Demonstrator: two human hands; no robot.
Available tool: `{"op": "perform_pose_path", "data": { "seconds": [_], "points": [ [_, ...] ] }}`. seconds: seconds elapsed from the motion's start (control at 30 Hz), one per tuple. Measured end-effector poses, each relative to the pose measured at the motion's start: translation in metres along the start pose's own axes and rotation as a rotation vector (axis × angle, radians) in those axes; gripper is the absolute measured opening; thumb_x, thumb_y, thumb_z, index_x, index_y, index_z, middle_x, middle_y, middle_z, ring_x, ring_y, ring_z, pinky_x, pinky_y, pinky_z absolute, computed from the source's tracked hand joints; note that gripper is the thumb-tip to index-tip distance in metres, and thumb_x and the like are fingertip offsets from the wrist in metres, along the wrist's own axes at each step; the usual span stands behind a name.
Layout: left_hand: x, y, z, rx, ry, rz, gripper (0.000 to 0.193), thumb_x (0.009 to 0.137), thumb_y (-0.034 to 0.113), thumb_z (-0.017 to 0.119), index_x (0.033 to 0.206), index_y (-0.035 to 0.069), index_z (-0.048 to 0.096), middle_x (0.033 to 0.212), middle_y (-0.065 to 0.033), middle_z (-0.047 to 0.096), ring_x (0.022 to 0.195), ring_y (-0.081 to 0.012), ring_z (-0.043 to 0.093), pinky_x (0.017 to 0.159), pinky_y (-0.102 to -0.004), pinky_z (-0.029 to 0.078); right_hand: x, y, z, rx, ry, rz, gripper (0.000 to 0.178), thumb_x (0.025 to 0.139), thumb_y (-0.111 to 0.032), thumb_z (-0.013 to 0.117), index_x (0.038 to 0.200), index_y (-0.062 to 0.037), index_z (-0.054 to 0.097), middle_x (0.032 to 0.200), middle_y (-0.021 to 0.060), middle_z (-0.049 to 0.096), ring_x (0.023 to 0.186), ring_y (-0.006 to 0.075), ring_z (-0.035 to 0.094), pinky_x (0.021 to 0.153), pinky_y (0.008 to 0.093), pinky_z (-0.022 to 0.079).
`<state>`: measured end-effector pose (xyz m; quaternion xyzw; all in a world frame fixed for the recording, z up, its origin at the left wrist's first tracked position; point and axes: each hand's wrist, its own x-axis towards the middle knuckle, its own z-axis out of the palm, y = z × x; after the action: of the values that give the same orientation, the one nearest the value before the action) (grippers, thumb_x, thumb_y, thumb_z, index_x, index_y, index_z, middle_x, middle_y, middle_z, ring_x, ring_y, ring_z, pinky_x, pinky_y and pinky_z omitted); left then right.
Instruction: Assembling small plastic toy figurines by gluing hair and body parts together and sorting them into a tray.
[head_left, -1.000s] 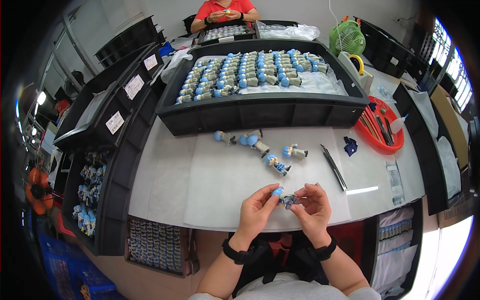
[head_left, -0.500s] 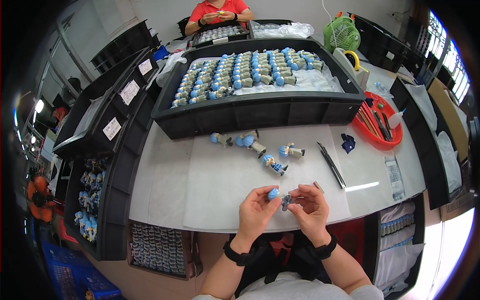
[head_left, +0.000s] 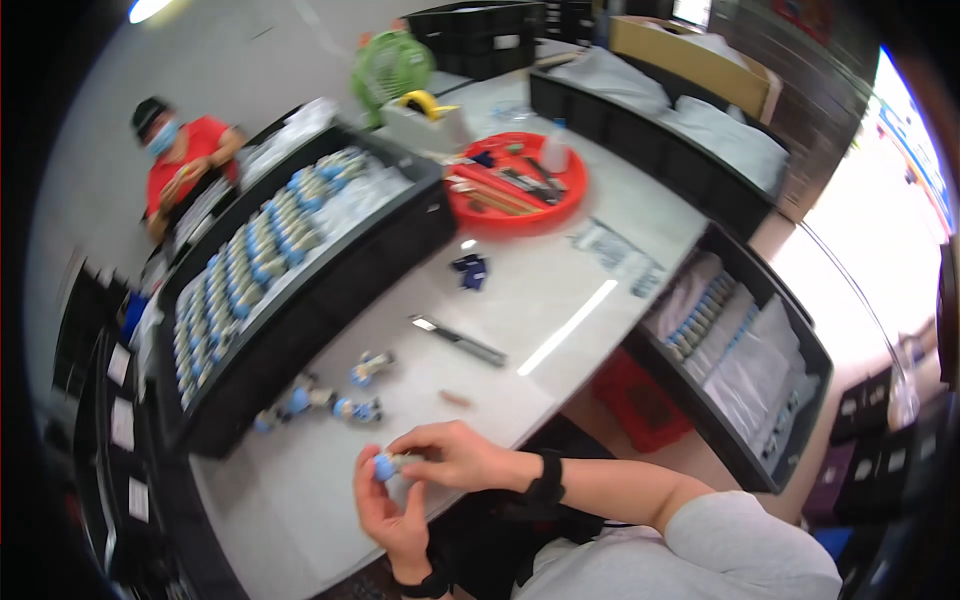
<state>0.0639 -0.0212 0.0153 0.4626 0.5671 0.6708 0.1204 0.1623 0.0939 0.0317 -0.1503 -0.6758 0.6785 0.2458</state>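
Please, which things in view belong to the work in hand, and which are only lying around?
Probably in the work:
blue-headed figurine, between left hand and right hand
loose figurines
black tray of figurines

Probably just lying about:
dark slim tool
red dish
tape dispenser
green fan

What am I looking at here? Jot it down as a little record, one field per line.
Right hand: pinching a small blue-headed figurine
Left hand: at the same figurine; grip blurred
White table: loose figurines, slim dark tool, dark-blue pieces
Black tray: rows of figurines, white sheeting
Red tray: sticks, a bottle
Background: person in red top, green fan
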Motion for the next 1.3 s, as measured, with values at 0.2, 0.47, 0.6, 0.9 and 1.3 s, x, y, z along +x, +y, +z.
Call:
{"op": "perform_pose_path", "data": {
  "seconds": [0.2,0.47,0.6,0.9,1.3],
  "points": [
    [0.006,0.022,0.008,0.165,-0.134,0.011,0.056,0.079,-0.006,0.060,0.129,-0.005,0.035,0.129,-0.0145,0.043,0.102,-0.0268,0.053,0.082,-0.0359,0.047,-0.063,-0.022,-0.071,0.320,0.208,0.011,0.032,0.080,0.001,0.061,0.112,0.0008,0.056,0.101,0.0067,0.060,0.093,0.0128,0.056,0.083,0.0262,0.048],
    [0.005,0.028,0.021,0.285,-0.030,-0.144,0.042,0.081,0.000,0.061,0.120,-0.007,0.047,0.099,-0.0203,0.060,0.087,-0.0261,0.059,0.078,-0.0337,0.048,-0.301,-0.003,-0.254,-0.325,1.300,0.043,0.027,0.072,-0.002,0.069,0.097,-0.0013,0.061,0.086,0.0050,0.065,0.076,0.0091,0.060,0.068,0.0228,0.049],
    [0.006,0.023,0.017,0.338,-0.027,-0.156,0.040,0.081,0.003,0.062,0.119,-0.007,0.049,0.098,-0.0199,0.061,0.085,-0.0256,0.059,0.078,-0.0338,0.048,-0.434,-0.002,-0.276,-0.680,1.467,0.550,0.027,0.064,-0.007,0.075,0.088,-0.0015,0.063,0.077,0.0048,0.063,0.070,0.0097,0.059,0.064,0.0231,0.049],
    [0.007,0.020,0.018,0.449,-0.031,-0.142,0.036,0.082,0.006,0.062,0.115,-0.006,0.053,0.094,-0.0184,0.062,0.083,-0.0245,0.060,0.077,-0.0343,0.048,-0.518,0.043,-0.254,-0.453,0.865,1.161,0.021,0.062,-0.003,0.074,0.078,0.0015,0.062,0.067,0.0058,0.062,0.058,0.0124,0.061,0.053,0.0244,0.050],
    [0.003,0.020,0.025,0.454,-0.031,-0.143,0.035,0.083,0.008,0.062,0.114,-0.006,0.054,0.097,-0.0189,0.062,0.085,-0.0249,0.060,0.078,-0.0342,0.048,-0.529,0.076,-0.267,-0.559,0.638,1.125,0.020,0.063,-0.008,0.073,0.077,-0.0004,0.062,0.069,0.0084,0.064,0.065,0.0171,0.061,0.060,0.0293,0.049]
  ]
}}
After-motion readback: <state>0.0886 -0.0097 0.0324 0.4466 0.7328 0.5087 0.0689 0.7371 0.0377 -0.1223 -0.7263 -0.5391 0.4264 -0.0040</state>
